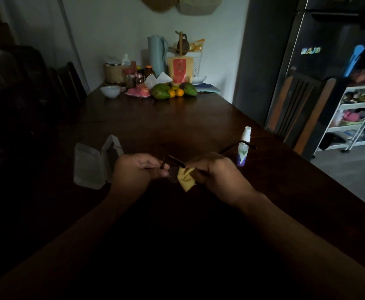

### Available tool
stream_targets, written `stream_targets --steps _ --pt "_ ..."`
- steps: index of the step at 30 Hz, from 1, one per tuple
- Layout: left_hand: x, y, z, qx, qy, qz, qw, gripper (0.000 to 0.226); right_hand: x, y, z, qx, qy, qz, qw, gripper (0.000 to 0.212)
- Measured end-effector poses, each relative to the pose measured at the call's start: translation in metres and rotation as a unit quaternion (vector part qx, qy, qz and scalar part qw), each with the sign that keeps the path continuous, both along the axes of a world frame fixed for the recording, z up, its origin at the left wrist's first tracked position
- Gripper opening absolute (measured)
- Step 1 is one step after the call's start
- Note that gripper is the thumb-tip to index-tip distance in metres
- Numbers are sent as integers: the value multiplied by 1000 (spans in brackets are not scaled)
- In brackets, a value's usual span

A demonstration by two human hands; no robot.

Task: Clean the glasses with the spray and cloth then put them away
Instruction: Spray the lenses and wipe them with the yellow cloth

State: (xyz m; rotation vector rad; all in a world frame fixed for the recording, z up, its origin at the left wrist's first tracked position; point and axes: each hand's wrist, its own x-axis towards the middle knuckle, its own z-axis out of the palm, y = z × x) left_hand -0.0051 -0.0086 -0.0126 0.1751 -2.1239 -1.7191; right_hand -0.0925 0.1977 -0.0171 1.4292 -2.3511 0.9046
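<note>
Center frame, above a dark bench (177,126): glasses held with cloth

Left hand (137,167) fingers curl round one end of the dark glasses (167,159). Right hand (216,173) fingers pinch a yellow cloth (186,179) against them. A spray bottle (244,148) stands just right; an open pale case (92,167) lies left.

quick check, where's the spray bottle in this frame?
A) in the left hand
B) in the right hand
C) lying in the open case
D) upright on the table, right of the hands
D: the spray bottle stands upright on the table beside the right hand, which pinches the yellow cloth; the left hand holds the glasses.
</note>
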Motion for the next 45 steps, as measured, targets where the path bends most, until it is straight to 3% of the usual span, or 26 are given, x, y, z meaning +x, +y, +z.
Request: stream_targets --steps 6,10,16,27,31,36,41,45 --pt "-3 -4 -3 -2 -1 6 1000 19 18 -11 1 126 110 -18 986 39" --pt "-2 -2 -4 -1 10 12 1000 17 13 -3 0 134 141 -41 980 42" --pt "0 -1 -4 14 33 17 999 20 16 -11 -3 150 123 7 981 46" --pt "3 -2 2 -18 12 73 997 21 11 -1 4 127 114 -10 985 35" --pt "8 -7 8 -91 14 105 990 31 -4 15 6 29 -25 25 999 38" --pt "15 -12 14 -237 29 103 966 13 -9 30 14 -134 -177 4 975 36" --pt "14 -14 17 -325 33 79 942 18 1 24 23 -204 -192 10 960 27" --pt "15 -15 13 -451 12 1 892 30 1 25 29 -249 -174 -27 952 28"
